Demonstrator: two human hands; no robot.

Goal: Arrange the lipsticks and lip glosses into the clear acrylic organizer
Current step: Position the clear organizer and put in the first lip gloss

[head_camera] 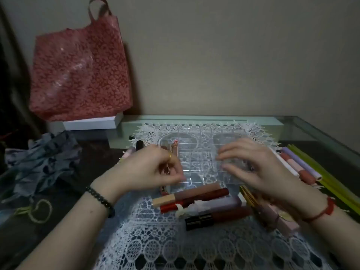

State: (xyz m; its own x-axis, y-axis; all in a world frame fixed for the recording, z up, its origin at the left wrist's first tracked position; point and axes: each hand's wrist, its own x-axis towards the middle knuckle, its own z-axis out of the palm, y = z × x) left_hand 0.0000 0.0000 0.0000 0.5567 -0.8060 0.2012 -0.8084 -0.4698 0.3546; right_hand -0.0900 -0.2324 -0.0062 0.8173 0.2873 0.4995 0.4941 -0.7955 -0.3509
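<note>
The clear acrylic organizer, a grid of small compartments, sits at the centre of the frame on a white lace doily spread over the glass tabletop. The right hand lies over the organizer's right side with its fingers stretched out and slightly spread, touching the top and gripping nothing. The left hand is at the organizer's left edge with its fingers curled inward. Something small and gold glints at its fingertips, but the blur hides whether it pinches anything. A few lip glosses already stand in the upper-left compartments. Below the organizer lie a beige-capped brown gloss, a red tube touching it, a lilac tube and a black-capped dark red lipstick. A gold lipstick lies just beside the right wrist. More tubes lie at the right of the frame next to yellow-green sticks. A black tube lies left of the organizer. At upper left a red floral bag stands on a white box, with crumpled grey-blue cloth below it.
</note>
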